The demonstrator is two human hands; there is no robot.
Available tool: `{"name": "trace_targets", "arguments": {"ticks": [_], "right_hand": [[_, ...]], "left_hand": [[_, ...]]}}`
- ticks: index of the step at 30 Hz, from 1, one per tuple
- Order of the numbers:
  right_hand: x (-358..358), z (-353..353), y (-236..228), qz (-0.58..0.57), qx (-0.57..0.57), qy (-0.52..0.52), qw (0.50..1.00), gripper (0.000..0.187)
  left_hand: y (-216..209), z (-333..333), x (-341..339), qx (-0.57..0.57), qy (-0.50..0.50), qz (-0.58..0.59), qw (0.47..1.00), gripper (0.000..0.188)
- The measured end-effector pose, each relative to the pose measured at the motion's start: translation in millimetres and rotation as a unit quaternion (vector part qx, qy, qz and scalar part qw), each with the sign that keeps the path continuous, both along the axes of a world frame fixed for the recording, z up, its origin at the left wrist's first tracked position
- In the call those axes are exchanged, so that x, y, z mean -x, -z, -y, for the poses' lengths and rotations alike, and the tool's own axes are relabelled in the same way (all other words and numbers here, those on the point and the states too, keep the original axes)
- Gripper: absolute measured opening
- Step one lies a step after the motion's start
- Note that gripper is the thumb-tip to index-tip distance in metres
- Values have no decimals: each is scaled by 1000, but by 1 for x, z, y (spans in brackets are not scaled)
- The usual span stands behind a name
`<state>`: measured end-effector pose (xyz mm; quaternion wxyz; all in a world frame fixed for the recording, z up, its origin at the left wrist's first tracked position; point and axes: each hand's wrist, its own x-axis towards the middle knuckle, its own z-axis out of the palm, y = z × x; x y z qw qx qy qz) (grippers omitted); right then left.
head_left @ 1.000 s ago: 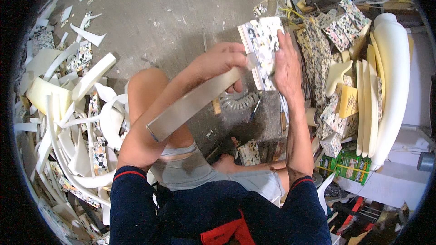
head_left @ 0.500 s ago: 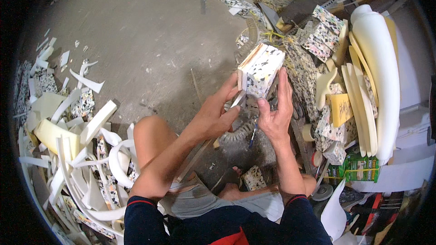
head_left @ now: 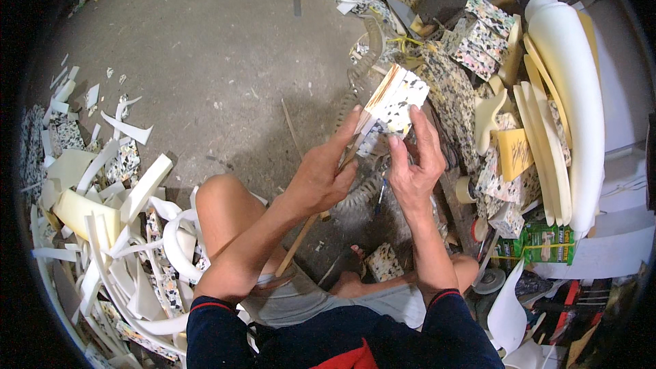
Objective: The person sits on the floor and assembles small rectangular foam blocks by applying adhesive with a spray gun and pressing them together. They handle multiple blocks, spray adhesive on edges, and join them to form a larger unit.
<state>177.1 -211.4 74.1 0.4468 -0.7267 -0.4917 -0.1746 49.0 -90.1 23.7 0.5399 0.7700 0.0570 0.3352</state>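
Speckled foam block (head_left: pixel 402 104) held up between both hands.
At the block's left, the left hand (head_left: pixel 324 171) pinches a thin strip (head_left: pixel 297 242); at its lower right, the right hand (head_left: pixel 415 174), loosely curled, grips it.

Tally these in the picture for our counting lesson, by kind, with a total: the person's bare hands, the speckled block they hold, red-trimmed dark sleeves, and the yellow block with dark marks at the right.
Bare hands: 2 (left hand, right hand)
Speckled block held: 1
Red-trimmed sleeves: 2 (left sleeve, right sleeve)
Yellow block with dark marks: 1
Total: 6
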Motion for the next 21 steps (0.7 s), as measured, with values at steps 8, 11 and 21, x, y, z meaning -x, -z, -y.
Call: {"name": "trace_targets", "arguments": {"ticks": [8,11,21], "right_hand": [[-7,-2,10,-12,10,19,1000,43],[-5,-3,10,-26,15,13,999,45],[9,19,4,-88,-132,-91,983,30]], "left_hand": [[3,2,0,41,4,-64,997,83],[4,3,-1,33,-8,-62,998,85],[3,-8,-8,452,153,66,877,33]]}}
